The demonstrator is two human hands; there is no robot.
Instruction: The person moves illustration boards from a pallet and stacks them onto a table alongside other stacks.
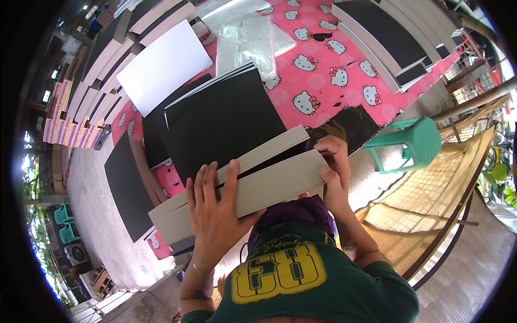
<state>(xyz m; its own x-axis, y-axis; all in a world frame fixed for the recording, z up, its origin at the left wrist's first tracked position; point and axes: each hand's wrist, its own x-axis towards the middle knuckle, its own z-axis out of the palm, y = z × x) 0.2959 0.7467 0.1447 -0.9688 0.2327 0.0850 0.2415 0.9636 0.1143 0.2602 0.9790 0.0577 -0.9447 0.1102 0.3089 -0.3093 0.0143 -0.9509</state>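
A thick stack of black-faced grey boards (269,180) stands on its long edge at the near side of the table, its striped grey edges turned up. Toward the right it splits into two bundles with a dark gap between. My left hand (212,207) straddles the stack left of its middle, fingers stretched over the top and thumb on the near side. At the right end, my right hand (336,167) pinches the nearer bundle between thumb and bent fingers. Just beyond lies a pile of large black sheets (223,110) with a few pale edges showing.
A pink patterned cloth (344,54) covers the table. Around it are a white sheet (164,67), clear plastic bags (245,46), board stacks at left (102,81) and right (388,37), and a leaning black panel (126,188). A green stool (412,142) stands right.
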